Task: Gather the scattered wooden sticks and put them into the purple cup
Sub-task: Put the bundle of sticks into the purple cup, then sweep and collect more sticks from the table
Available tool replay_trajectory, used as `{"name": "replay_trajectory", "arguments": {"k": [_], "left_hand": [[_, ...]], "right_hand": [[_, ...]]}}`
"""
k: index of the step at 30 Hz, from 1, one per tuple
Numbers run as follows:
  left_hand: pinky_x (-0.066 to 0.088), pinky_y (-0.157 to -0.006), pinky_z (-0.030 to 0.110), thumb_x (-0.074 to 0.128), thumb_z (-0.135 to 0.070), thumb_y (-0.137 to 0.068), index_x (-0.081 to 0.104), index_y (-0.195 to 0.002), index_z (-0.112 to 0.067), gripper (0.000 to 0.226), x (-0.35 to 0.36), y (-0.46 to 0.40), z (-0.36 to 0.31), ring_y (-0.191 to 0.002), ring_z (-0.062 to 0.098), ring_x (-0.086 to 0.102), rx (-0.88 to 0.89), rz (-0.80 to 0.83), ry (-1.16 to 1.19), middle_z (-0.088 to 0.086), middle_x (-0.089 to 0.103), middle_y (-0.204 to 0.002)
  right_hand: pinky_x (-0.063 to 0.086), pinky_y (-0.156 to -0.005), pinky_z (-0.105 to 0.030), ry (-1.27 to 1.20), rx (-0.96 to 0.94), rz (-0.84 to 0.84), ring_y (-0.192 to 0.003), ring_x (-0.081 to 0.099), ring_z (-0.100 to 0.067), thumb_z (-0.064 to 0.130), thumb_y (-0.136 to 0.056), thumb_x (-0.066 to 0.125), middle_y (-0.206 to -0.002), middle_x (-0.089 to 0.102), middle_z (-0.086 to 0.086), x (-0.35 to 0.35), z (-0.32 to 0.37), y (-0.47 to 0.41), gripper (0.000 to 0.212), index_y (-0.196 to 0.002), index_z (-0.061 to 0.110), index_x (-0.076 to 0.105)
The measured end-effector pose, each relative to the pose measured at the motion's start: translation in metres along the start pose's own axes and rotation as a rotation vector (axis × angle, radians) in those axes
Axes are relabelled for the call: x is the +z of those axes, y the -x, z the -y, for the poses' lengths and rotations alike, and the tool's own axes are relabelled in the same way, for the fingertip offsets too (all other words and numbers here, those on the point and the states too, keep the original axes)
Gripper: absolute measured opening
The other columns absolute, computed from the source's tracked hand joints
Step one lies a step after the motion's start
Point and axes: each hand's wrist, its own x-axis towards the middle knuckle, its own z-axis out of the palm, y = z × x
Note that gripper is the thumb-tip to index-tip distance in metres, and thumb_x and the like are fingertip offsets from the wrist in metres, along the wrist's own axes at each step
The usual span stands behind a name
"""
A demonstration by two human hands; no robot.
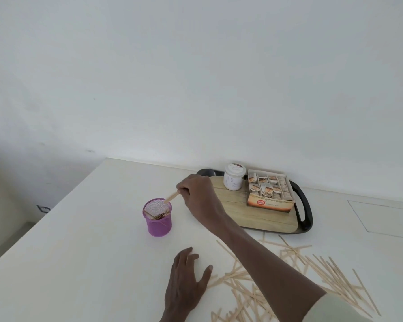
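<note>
right hand (197, 194) pinches one wooden stick (171, 197), tip over purple cup (157, 217) rim | left hand (186, 284) flat, relaxed on tabletop (79, 263) | scattered sticks (312, 275) lie near right | risk: angled stick may catch the rim and tip the light cup | writing: tea box (269, 194) logo too blurred to read; jar (234, 180) label illegible

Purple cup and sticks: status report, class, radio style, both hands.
Right hand pinches one stick, tip over the purple cup. Left hand flat on table, open. Scattered sticks not yet gathered. Nothing blocks the cup.
</note>
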Motion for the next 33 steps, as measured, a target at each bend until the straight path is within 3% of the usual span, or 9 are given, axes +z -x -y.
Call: {"name": "replay_trajectory", "arguments": {"k": [10,14,16,20,25,30,33], "left_hand": [[0.06,-0.075,0.045,0.065,-0.054,-0.066,0.073,-0.09,-0.006,0.054,0.003,-0.013,0.002,-0.096,0.037,0.069,0.031,0.024,-0.04,0.016,0.069,-0.109],[0.06,-0.08,0.045,0.062,-0.051,-0.067,0.072,-0.101,-0.004,0.059,-0.002,-0.013,-0.001,-0.103,0.036,0.067,0.031,0.011,-0.059,0.015,0.069,-0.112],[0.057,-0.088,0.044,0.061,-0.051,-0.073,0.069,-0.108,-0.005,0.059,-0.003,-0.01,-0.003,-0.112,0.033,0.063,0.023,0.022,-0.055,0.013,0.066,-0.118],[0.051,-0.099,0.039,0.06,-0.054,-0.083,0.066,-0.11,-0.011,0.051,-0.006,-0.005,-0.002,-0.123,0.025,0.053,-0.005,0.061,-0.029,0.008,0.06,-0.128],[0.052,-0.095,0.037,0.063,-0.052,-0.084,0.066,-0.1,-0.01,0.045,-0.004,-0.005,0.0,-0.12,0.025,0.055,0.006,0.059,-0.013,0.008,0.06,-0.124],[0.052,-0.095,0.037,0.07,-0.047,-0.085,0.065,-0.103,-0.013,0.039,-0.002,-0.003,0.001,-0.127,0.022,0.051,-0.037,0.078,0.009,0.008,0.059,-0.129],[0.049,-0.099,0.035,0.069,-0.048,-0.085,0.065,-0.106,-0.016,0.039,-0.003,-0.003,0.0,-0.13,0.021,0.048,-0.07,0.103,0.02,0.006,0.057,-0.134]], "right_hand": [[0.054,-0.081,-0.038,0.281,-0.06,0.319,-0.092,0.064,-0.03,-0.01,-0.085,0.053,-0.104,0.061,-0.014,0.082,-0.001,-0.024,0.024,-0.101,-0.001,0.068],[0.05,-0.078,-0.036,0.316,-0.096,0.375,-0.098,0.059,-0.029,-0.003,-0.089,0.056,-0.101,0.063,-0.014,0.096,-0.003,-0.021,0.013,-0.096,0.0,0.067],[0.05,-0.079,-0.035,0.313,-0.101,0.355,-0.097,0.059,-0.029,0.002,-0.093,0.055,-0.099,0.064,-0.013,0.097,-0.004,-0.02,0.012,-0.092,0.002,0.067],[0.049,-0.073,-0.036,0.213,-0.045,0.258,-0.089,0.059,-0.03,0.015,-0.102,0.047,-0.093,0.064,-0.017,0.084,-0.005,-0.011,0.032,-0.083,-0.003,0.064],[0.049,-0.072,-0.039,0.117,0.019,0.186,-0.079,0.059,-0.031,0.014,-0.102,0.046,-0.083,0.063,-0.019,0.062,-0.021,0.016,0.037,-0.075,-0.005,0.063],[0.036,-0.063,-0.026,0.075,0.143,0.159,-0.065,0.05,-0.018,0.013,-0.098,0.055,-0.07,0.059,-0.01,0.037,-0.057,0.059,0.035,-0.065,0.004,0.061],[0.041,-0.064,-0.03,0.066,0.25,0.145,-0.065,0.054,-0.018,0.014,-0.096,0.055,-0.068,0.058,-0.003,0.015,-0.085,0.087,0.035,-0.062,0.006,0.054]]}}
